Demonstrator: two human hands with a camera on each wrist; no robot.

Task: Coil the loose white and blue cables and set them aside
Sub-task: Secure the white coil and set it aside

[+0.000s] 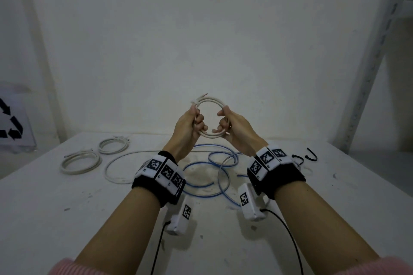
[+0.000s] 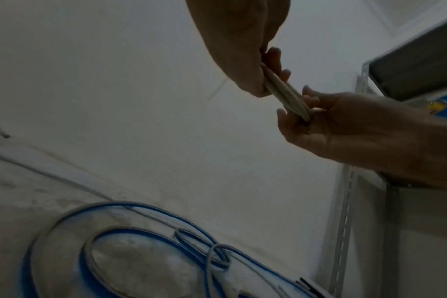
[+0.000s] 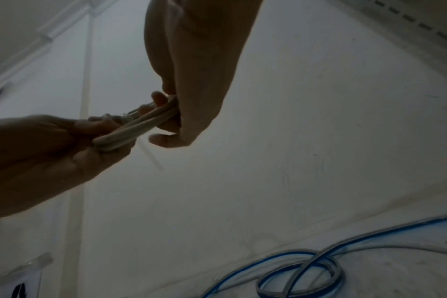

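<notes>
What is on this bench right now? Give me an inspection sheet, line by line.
Surface: white table, scuffed and stained.
Job's things: held white coil; two finished white coils at left; loose white cable; loose blue cable.
Clutter: black hooks at right.
Grippers: left hand and right hand both grip the held white coil.
Cables: black wrist-camera leads.
Surroundings: white wall, metal shelving, recycling sign.
</notes>
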